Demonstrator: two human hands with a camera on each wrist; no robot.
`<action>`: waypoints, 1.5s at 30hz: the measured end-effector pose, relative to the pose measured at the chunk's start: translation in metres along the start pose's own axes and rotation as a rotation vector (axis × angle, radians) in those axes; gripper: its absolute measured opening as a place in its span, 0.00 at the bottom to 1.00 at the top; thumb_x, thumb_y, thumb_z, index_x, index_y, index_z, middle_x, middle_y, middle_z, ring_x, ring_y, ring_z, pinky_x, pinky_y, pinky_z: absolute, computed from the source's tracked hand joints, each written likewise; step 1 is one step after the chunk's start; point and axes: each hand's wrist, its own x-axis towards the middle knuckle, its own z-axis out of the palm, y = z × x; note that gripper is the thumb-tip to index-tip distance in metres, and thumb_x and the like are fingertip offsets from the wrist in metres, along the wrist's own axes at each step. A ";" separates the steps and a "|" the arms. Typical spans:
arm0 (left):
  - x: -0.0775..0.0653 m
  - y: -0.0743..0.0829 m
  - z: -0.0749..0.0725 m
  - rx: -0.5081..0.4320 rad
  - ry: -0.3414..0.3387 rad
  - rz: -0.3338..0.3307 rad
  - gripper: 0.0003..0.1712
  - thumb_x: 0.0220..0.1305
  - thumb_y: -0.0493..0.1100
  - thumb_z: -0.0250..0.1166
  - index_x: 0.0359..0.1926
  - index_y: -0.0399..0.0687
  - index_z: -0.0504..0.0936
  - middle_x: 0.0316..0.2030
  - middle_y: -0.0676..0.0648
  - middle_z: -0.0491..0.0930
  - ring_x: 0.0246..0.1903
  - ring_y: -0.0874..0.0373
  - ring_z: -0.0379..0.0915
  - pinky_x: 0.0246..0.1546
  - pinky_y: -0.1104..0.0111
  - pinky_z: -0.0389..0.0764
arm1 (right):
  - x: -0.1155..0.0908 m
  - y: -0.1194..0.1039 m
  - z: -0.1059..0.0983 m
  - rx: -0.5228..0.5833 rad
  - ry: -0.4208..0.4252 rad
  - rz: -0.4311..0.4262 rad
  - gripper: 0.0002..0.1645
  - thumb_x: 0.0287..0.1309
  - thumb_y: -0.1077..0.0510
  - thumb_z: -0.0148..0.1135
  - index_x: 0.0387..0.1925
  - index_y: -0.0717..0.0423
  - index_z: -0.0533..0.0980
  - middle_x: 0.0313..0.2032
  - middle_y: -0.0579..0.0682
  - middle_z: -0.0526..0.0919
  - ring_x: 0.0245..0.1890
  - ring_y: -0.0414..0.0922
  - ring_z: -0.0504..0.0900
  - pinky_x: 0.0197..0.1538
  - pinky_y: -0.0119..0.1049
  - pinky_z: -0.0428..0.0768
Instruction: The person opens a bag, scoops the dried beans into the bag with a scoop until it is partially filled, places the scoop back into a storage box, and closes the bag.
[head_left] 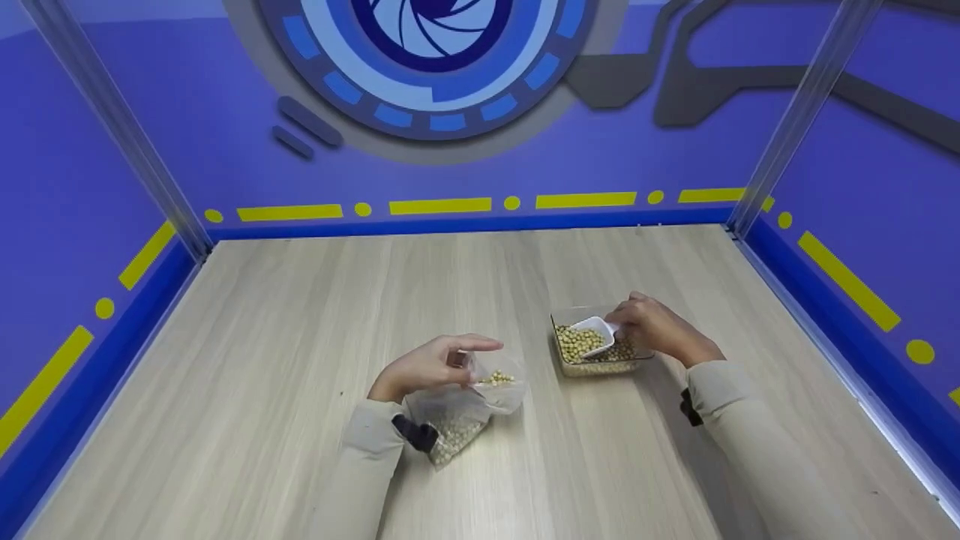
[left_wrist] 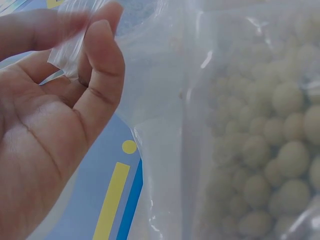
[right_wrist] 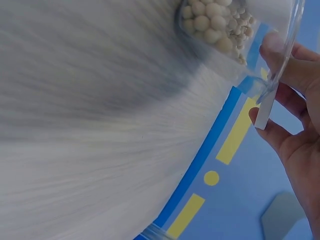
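My left hand (head_left: 431, 366) pinches the rim of a clear plastic bag (head_left: 450, 411) between thumb and fingers. Pale round dried beans (left_wrist: 270, 155) fill the bag's lower part, and a few more beans (head_left: 496, 378) lie near its mouth. To the right, my right hand (head_left: 651, 324) holds the handle of a small white scoop (head_left: 598, 330). The scoop's bowl is down among the beans (head_left: 576, 345) in a clear square container (head_left: 598, 370). In the right wrist view, the handle end (right_wrist: 265, 112) sticks out between the fingers at the container wall.
Both the bag and the container rest on a light wood-grain table (head_left: 300, 300). Blue-purple panels (head_left: 480, 176) with yellow markings enclose its back and sides. A dark wrist strap (head_left: 415, 433) sits at the left cuff, another dark piece (head_left: 691, 409) at the right.
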 end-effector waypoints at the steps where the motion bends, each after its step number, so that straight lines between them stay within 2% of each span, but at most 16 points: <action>1: 0.000 0.000 0.000 0.003 0.001 -0.002 0.32 0.59 0.27 0.59 0.66 0.33 0.67 0.66 0.35 0.66 0.25 0.68 0.69 0.27 0.75 0.70 | 0.000 0.000 -0.001 0.001 -0.004 0.003 0.19 0.44 0.79 0.61 0.38 0.63 0.85 0.35 0.55 0.87 0.32 0.49 0.76 0.37 0.43 0.78; 11: 0.001 -0.001 0.002 0.025 0.013 -0.026 0.33 0.56 0.24 0.56 0.66 0.31 0.66 0.66 0.34 0.65 0.25 0.66 0.68 0.27 0.75 0.69 | -0.006 0.005 -0.006 0.037 -0.015 0.008 0.15 0.45 0.76 0.65 0.38 0.65 0.84 0.35 0.56 0.87 0.34 0.50 0.77 0.38 0.44 0.78; 15: 0.001 -0.002 0.002 0.019 0.006 -0.022 0.33 0.57 0.25 0.57 0.66 0.34 0.67 0.66 0.37 0.66 0.25 0.67 0.69 0.27 0.74 0.70 | -0.006 0.007 -0.006 0.057 -0.010 0.010 0.15 0.45 0.75 0.66 0.38 0.65 0.84 0.35 0.56 0.87 0.34 0.49 0.77 0.38 0.43 0.77; 22: 0.000 0.000 0.001 -0.001 -0.005 -0.005 0.33 0.57 0.26 0.57 0.66 0.37 0.68 0.66 0.34 0.65 0.25 0.67 0.70 0.27 0.74 0.70 | -0.009 0.006 -0.007 0.068 -0.006 0.039 0.16 0.46 0.72 0.67 0.41 0.64 0.84 0.37 0.56 0.87 0.35 0.49 0.77 0.39 0.43 0.78; 32: 0.000 0.002 0.002 -0.003 -0.011 -0.003 0.32 0.59 0.26 0.56 0.66 0.33 0.67 0.67 0.36 0.64 0.26 0.68 0.70 0.29 0.74 0.72 | -0.012 0.008 -0.006 0.102 -0.019 0.102 0.17 0.48 0.71 0.67 0.43 0.63 0.84 0.39 0.56 0.87 0.35 0.47 0.76 0.39 0.40 0.76; 38: 0.001 0.000 0.002 0.003 -0.008 0.000 0.31 0.60 0.27 0.59 0.66 0.32 0.67 0.66 0.35 0.65 0.26 0.68 0.70 0.28 0.74 0.72 | -0.013 0.010 -0.004 0.125 -0.001 0.096 0.16 0.48 0.71 0.67 0.43 0.63 0.84 0.38 0.56 0.88 0.33 0.46 0.75 0.38 0.38 0.75; 45: 0.001 0.000 0.002 0.008 -0.004 0.008 0.31 0.60 0.27 0.60 0.65 0.31 0.67 0.66 0.35 0.66 0.26 0.68 0.70 0.28 0.73 0.72 | -0.014 0.011 -0.004 0.139 0.004 0.095 0.16 0.50 0.69 0.66 0.44 0.64 0.83 0.39 0.56 0.87 0.35 0.48 0.76 0.40 0.40 0.76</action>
